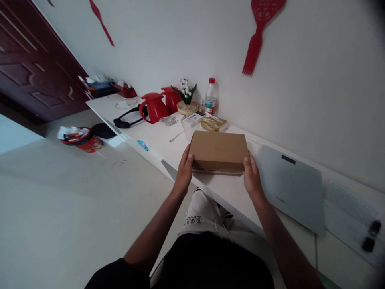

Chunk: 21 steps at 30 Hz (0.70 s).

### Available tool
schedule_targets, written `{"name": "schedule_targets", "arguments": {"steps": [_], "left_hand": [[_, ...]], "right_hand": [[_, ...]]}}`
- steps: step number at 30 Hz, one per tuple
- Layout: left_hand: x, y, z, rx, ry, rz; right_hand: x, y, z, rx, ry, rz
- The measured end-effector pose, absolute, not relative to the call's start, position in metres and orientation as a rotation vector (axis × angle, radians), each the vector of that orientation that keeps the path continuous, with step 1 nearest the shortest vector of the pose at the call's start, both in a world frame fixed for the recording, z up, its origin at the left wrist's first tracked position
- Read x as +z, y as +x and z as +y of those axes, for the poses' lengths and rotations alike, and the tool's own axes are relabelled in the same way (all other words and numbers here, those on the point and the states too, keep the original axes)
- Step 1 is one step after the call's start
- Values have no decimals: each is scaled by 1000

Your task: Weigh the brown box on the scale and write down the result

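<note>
Flat cardboard box (218,151) on white desk (156,140), near its front edge, clasped at both ends: left hand (184,170), right hand (252,176). Likely settling or lifting it; next calls for level, even grip. Laptop (290,186) just beside.

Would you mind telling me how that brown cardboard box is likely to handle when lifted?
The cardboard box looks stiff, with flat faces and crisp edges. Being low and wide, it seems unlikely to tip. Left hand and right hand flank its ends; its matte surface probably will not slip.
</note>
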<state>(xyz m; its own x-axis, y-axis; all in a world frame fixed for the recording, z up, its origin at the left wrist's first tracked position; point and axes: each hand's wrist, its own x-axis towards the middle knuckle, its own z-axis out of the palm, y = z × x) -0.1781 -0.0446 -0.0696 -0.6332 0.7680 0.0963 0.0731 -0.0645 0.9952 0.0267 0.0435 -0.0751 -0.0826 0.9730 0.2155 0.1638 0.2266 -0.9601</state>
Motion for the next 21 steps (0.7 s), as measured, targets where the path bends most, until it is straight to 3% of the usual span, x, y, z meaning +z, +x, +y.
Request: {"name": "schedule_targets", "arguments": {"steps": [21], "left_hand": [[-85, -178, -35, 1856, 885, 1616]], "right_hand": [[-78, 21, 42, 1004, -1137, -1459]]}}
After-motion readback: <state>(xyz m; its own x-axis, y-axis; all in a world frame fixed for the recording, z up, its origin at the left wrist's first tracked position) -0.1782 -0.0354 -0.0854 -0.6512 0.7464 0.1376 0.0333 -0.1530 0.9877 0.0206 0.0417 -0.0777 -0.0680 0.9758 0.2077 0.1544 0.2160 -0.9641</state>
